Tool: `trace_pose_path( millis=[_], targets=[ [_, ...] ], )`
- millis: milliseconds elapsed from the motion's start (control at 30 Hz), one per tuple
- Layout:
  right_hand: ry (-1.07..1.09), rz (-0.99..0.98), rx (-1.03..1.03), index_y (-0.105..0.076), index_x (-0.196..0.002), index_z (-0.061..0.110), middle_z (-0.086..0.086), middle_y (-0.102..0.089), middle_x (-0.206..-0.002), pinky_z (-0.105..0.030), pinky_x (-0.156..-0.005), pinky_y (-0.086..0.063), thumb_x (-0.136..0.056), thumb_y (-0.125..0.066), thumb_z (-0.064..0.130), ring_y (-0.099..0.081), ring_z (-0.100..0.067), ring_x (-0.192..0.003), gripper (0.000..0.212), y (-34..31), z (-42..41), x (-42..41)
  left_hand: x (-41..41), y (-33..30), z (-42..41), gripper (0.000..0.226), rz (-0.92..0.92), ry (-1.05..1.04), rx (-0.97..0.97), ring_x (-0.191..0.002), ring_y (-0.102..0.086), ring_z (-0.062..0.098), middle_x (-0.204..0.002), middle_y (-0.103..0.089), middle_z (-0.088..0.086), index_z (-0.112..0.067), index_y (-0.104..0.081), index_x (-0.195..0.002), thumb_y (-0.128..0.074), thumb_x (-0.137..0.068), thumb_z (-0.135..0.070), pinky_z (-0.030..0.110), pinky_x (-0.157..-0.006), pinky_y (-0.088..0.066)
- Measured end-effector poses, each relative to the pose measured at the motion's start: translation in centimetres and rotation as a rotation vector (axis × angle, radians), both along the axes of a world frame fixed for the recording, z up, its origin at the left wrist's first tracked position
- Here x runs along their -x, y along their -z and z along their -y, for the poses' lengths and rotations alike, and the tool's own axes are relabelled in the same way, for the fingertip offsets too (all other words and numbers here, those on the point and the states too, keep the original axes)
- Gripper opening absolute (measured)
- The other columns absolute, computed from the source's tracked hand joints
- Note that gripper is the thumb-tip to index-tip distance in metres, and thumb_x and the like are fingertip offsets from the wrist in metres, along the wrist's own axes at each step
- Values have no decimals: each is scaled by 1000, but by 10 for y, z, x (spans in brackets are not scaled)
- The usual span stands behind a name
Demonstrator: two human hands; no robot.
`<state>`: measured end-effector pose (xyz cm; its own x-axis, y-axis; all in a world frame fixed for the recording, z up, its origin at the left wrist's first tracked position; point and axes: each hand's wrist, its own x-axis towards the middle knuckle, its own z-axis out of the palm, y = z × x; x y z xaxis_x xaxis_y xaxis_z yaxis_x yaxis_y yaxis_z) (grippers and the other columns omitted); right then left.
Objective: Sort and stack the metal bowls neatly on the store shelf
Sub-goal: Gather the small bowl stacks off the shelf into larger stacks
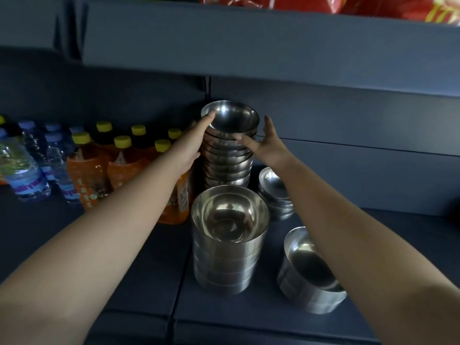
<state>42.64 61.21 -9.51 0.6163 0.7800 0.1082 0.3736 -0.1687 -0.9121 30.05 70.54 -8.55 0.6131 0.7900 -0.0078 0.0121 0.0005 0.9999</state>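
A tall stack of round metal bowls (227, 155) stands at the back of the dark shelf (139, 282). My left hand (194, 143) presses against the stack's left side, with its thumb on the top bowl's rim. My right hand (266, 143) is at the stack's right side, fingers spread, the thumb touching the bowls. In front stands a shorter stack of straight-sided bowls (227, 240). A low stack of straight-sided bowls (308, 277) sits front right, partly hidden by my right forearm. A small stack of shallow bowls (273, 192) sits behind it.
Orange bottles with yellow caps (92, 175) crowd the shelf just left of the tall stack. Water bottles (27, 170) stand further left. An upper shelf edge (249, 46) overhangs close above the tall stack, with red packages (311, 3) on it.
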Motion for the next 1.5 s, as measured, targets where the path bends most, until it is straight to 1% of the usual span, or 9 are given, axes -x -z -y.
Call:
trace_pose_path(
  millis=[100, 233, 333, 567, 733, 867, 1167, 1267, 1500],
  targets=[
    [61, 25, 19, -6, -151, 15, -8, -23, -155, -34, -114, -28, -83, -67, 40, -30, -22, -140, 95, 0, 8, -1, 9, -1, 1, 70, -18, -103, -173, -139, -28, 18, -153, -26, 2, -19, -21, -148, -51, -90, -45, 28, -105, -26],
    [98, 122, 133, -33, -144, 7, -6, -38, -148, -30, -110, -32, -83, -66, 41, -39, -20, -135, 77, -1, 33, 0, 23, -7, 15, 47, -15, -112, -506, -124, -46, 8, -134, -52, -2, -15, -47, -135, -55, -92, -29, 17, -97, -33],
    [147, 296, 294, -59, -119, 18, 0, -55, -127, -19, -94, -33, -85, -64, 43, -50, -16, -120, 42, -4, 59, 2, 25, -15, 34, 34, -179, -61, -830, -105, -50, 1, -117, -60, -8, -17, -58, -124, -54, -92, -28, 14, -85, -34],
    [239, 465, 376, -64, -109, 11, -5, -66, -113, -36, -95, -45, -88, -60, 37, -58, -23, -108, 34, -27, 146, 29, -4, -22, 99, 25, -183, 152, -1106, -87, -60, 16, -96, -69, -1, -13, -68, -98, -56, -90, -33, 26, -74, -44],
    [310, 528, 406, -66, -102, 10, -1, -66, -106, -26, -87, -43, -88, -61, 37, -58, -17, -104, 31, -36, 221, 39, -28, -20, 166, 30, -153, 230, -1183, -78, -59, 28, -70, -56, -1, -11, -66, -81, -54, -90, -37, 31, -65, -39],
    [405, 544, 433, -66, -93, 10, 2, -62, -89, -26, -80, -44, -88, -61, 39, -60, -17, -95, 30, -30, 298, 36, -51, -12, 233, 31, -148, 319, -1188, -75, -55, 25, -71, -52, -4, -12, -64, -78, -52, -90, -39, 28, -62, -32],
    [666, 436, 632, -52, -83, 20, -1, -65, -94, -30, -73, -48, -91, -53, 47, -56, -16, -74, 28, 2, 501, 17, -95, 20, 421, 30, -16, 623, -1080, -70, -54, 20, -69, -59, -3, -11, -65, -79, -51, -92, -35, 30, -60, -42],
    [758, 396, 701, -57, -88, 16, -3, -65, -88, -32, -70, -49, -92, -51, 47, -58, -20, -80, 32, 17, 558, 12, -106, 35, 471, 28, -30, 702, -1069, -69, -51, 16, -64, -52, -10, -15, -59, -74, -51, -92, -35, 27, -59, -37],
    [869, 231, 764, -53, -82, 24, 2, -57, -86, -32, -75, -49, -88, -56, 48, -54, -20, -88, 25, 51, 651, -5, -133, 72, 551, 18, -123, 896, -966, -79, -60, 14, -78, -64, -6, -18, -65, -81, -60, -86, -35, 27, -69, -48]
  ],
)
